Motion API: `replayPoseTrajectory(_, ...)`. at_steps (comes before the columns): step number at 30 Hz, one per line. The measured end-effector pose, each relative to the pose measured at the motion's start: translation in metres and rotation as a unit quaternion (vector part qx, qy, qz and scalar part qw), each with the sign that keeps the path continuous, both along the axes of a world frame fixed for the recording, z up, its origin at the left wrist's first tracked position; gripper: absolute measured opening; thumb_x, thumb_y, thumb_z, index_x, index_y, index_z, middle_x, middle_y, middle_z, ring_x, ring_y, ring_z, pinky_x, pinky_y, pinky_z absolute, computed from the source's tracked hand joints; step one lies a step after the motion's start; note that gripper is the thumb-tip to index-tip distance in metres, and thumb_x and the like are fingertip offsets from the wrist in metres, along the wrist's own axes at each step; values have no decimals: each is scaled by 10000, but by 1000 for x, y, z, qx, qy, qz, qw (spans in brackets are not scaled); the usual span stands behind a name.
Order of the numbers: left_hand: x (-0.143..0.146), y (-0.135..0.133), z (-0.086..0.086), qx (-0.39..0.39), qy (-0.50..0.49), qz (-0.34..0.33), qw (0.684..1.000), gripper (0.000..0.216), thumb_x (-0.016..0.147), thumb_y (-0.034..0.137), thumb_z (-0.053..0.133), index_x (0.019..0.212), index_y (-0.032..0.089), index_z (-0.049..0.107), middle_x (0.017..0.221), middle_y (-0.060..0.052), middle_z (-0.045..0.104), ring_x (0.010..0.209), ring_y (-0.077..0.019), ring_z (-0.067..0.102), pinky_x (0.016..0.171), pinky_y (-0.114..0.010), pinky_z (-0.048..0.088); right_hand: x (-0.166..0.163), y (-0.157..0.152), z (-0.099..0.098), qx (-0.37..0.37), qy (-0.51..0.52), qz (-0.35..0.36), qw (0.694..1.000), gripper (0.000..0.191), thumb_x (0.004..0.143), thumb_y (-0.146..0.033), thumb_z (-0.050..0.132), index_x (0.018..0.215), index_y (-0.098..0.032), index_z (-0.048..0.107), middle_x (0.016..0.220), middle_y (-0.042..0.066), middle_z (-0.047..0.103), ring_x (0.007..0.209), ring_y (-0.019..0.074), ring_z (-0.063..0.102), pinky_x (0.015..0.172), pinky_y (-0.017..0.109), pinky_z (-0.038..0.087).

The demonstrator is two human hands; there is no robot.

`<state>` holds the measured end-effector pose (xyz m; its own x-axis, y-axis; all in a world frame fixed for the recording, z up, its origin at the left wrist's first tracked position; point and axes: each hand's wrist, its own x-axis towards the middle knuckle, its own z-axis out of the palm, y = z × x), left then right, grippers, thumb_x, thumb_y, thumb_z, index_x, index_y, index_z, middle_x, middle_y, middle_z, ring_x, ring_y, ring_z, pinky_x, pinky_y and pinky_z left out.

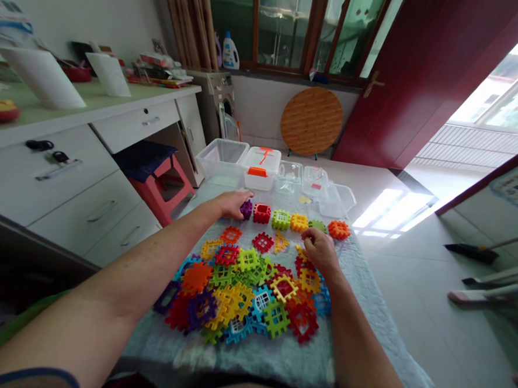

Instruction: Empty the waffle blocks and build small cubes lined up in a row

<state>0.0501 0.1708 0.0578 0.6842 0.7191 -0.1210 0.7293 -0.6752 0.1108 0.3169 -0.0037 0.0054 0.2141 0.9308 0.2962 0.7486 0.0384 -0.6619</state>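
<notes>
My left hand (234,204) is closed around a purple cube (246,209) at the left end of a row of cubes. To its right stand a red cube (262,213), a light green cube (281,220), a yellow cube (299,222), a green cube (317,225) and an orange cube (339,230). My right hand (321,250) has its fingers curled together just in front of the green cube; whatever they pinch, if anything, is hidden. Below it lies a yellow piece (301,252), partly covered. Nearer me spreads a pile of notched plastic building panels (235,301) in several colours.
Behind the row are an open clear bin (224,151), a lidded box with orange latches (260,173) and several small clear containers (315,180). A cloth (365,317) covers the table. A pink stool (165,188) and a drawer desk (80,171) stand left.
</notes>
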Motion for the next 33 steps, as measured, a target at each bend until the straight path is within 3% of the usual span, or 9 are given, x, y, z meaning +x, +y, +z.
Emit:
replayPoseTrajectory(9,0,7,-3,-31,-11,-14,999,810,581,194,683,1349,157,430,1300,-113,593,1103,-247,606,933,-280,456,0,0,-3,4,-2,6,1000,205,703,-199,443,716,-202,648,620,8,622,580,153,543,612,246,402)
replayPoseTrajectory(15,-6,4,2,-12,-7,-15,1000,942,570,247,734,1415,131,334,1450,-167,447,1302,-289,457,1085,-336,332,1,0,-1,0,-9,7,1000,210,704,-198,440,711,-196,650,640,13,628,586,149,545,638,249,408)
replayPoseTrajectory(19,-28,6,7,-7,-5,29,1000,1104,545,304,762,1472,124,189,1524,-205,323,1396,-319,322,1128,-369,258,1,0,-1,5,-5,4,1000,205,699,-202,444,715,-196,649,640,11,628,587,149,543,633,247,409)
replayPoseTrajectory(22,-46,9,3,-42,12,84,996,1140,533,304,755,1479,74,161,1469,-227,398,1355,-326,384,1090,-346,319,0,0,-1,3,-6,5,1000,200,697,-202,448,710,-197,648,627,10,622,585,151,543,631,246,409)
replayPoseTrajectory(27,-57,12,-13,-83,2,93,992,975,525,262,698,1417,96,339,1366,-162,526,1223,-291,523,1009,-309,406,0,1,-1,-2,-14,7,1000,201,704,-202,449,711,-200,651,632,12,627,588,153,544,632,247,407)
replayPoseTrajectory(30,-55,14,-18,-93,-5,70,993,712,532,242,651,1225,107,561,1186,-119,639,1075,-289,604,917,-307,463,0,1,-2,-2,-15,6,1000,205,704,-203,446,711,-201,650,645,13,633,593,153,549,628,247,407)
replayPoseTrajectory(33,-54,16,-19,-78,7,67,995,533,538,270,638,1056,147,653,1025,-74,684,969,-289,630,836,-322,491,1,1,-2,0,-17,5,1000,202,705,-210,446,703,-205,648,619,9,621,586,154,544,617,243,406)
